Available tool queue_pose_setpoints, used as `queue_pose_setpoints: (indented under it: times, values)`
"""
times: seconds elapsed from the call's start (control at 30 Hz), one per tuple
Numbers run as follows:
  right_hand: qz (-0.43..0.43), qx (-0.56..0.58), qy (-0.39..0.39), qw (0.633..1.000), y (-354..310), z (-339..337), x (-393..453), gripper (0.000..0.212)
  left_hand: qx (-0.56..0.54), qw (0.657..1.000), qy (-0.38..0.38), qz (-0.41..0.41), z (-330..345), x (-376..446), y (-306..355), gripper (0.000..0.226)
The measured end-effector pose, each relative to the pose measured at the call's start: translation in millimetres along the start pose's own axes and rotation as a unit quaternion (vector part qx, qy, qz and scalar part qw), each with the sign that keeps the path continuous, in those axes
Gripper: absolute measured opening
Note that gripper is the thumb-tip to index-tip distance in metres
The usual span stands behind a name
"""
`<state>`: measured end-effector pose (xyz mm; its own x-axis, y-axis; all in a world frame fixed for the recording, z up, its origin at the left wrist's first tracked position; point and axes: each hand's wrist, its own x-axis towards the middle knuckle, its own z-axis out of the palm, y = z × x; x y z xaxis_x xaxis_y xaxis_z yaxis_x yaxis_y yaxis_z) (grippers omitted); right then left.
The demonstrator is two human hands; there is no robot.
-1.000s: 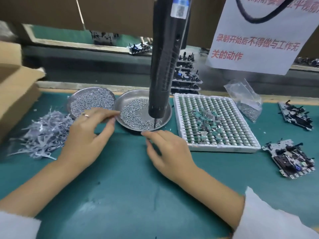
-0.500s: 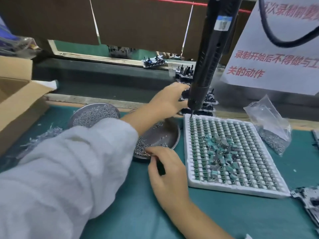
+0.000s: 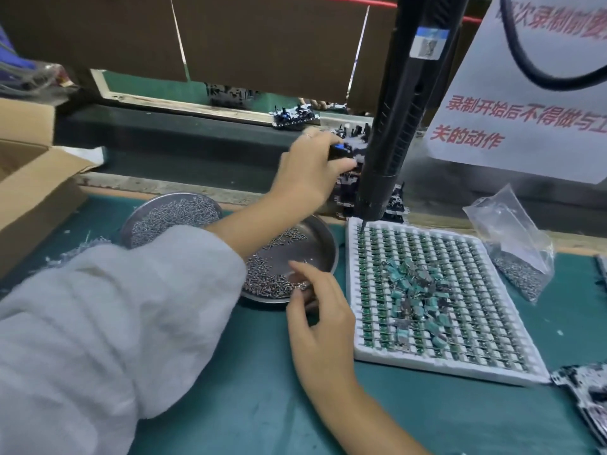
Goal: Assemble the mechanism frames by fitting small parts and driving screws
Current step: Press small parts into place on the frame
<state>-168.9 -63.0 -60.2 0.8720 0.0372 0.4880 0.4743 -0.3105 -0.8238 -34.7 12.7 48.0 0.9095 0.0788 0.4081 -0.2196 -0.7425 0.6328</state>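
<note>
The left hand point(image 3: 305, 172) grips a frame point(image 3: 345, 151) atop the stack (rigid, light, best held by its edges), while the right hand point(image 3: 323, 318) pinches among slippery screws point(image 3: 266, 277).

Green bench point(image 3: 249, 405): two screw dishes point(image 3: 323, 247) left of the white parts tray point(image 3: 361, 354), plastic bag point(image 3: 515, 257) to its right.

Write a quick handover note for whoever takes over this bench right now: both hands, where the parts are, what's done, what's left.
Left hand: reaching across to the stack of mechanism frames at the back edge, gripping the top frame.
Right hand: fingertips pinching at screws in the near screw dish.
Hanging screwdriver is untouched, its tip over the white parts tray.
Done: nothing visibly fastened at the work spot.
Left: bring frame forward, fit part, drive screws.
</note>
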Motion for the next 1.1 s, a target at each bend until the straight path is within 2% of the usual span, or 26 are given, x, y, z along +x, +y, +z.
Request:
queue_pose_setpoints:
  times: [0.17,0.33,0.4,0.5,0.6,0.7,0.8,0.87,0.9,1.0,1.1]
  values:
    - [0.011,0.049,-0.015,0.999,-3,-1,-3,0.051,-0.027,0.996,0.09,-0.003,-77,-52,-32,0.034]
    - [0.006,0.033,-0.011,0.999,-8,-2,-6,0.043,0.042,0.991,0.115,0.052,-123,-147,-56,0.038]
    - [0.005,0.046,-0.005,0.999,-8,-3,-8,0.04,0.087,0.988,0.093,0.089,-130,-183,-66,0.037]
    - [0.005,0.069,0.003,0.998,-9,-4,-12,0.039,0.132,0.979,0.011,0.152,-126,-227,-84,0.034]
    - [-0.062,0.044,-0.005,0.997,-14,-8,-15,0.036,0.149,0.967,-0.071,0.195,-115,-250,-96,0.034]
    - [-0.194,-0.017,-0.109,0.975,-14,-15,-18,0.031,0.179,0.955,-0.099,0.216,-108,-253,-100,0.037]
    - [-0.3,-0.133,-0.258,0.909,-14,-15,-20,0.05,0.194,0.947,-0.113,0.228,-112,-248,-104,0.042]
    - [-0.334,-0.204,-0.308,0.867,-13,-12,-21,0.058,0.196,0.952,-0.099,0.215,-117,-243,-108,0.046]
    - [-0.336,-0.222,-0.318,0.858,-12,-11,-21,0.057,0.201,0.957,-0.075,0.197,-120,-240,-110,0.044]
    - [-0.316,-0.229,-0.316,0.865,-11,-12,-20,0.051,0.268,0.955,0.003,0.128,-131,-225,-123,0.034]
    - [-0.287,-0.228,-0.31,0.877,-9,-12,-20,0.051,0.322,0.944,-0.004,0.076,-141,-220,-138,0.04]
